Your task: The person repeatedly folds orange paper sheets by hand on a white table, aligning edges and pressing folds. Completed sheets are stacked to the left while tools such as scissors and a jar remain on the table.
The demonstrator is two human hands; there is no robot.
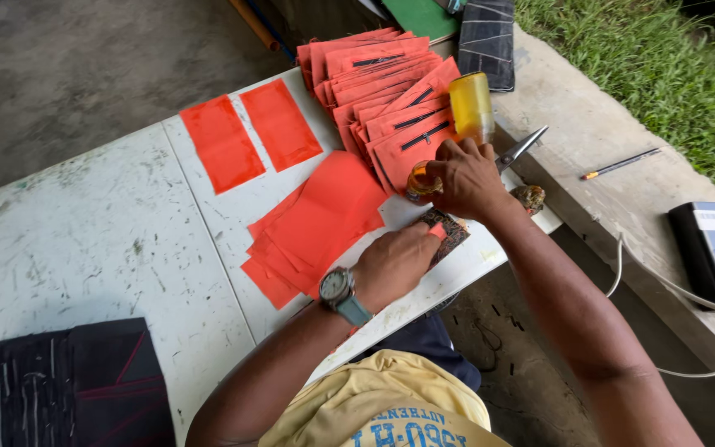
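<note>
The right hand (467,178) is closed around the handle of a mallet with a translucent yellow cylindrical head (471,106), the head standing just above the knuckles over the fanned stack of red rectangular pieces with black slits (391,91). The left hand (392,263), wearing a grey wristwatch (341,291), presses a small dark patterned block (447,232) onto the white scuffed table (109,240); its fingers hide whatever lies beneath. Metal scissors (521,149) are partly hidden behind the right hand.
</note>
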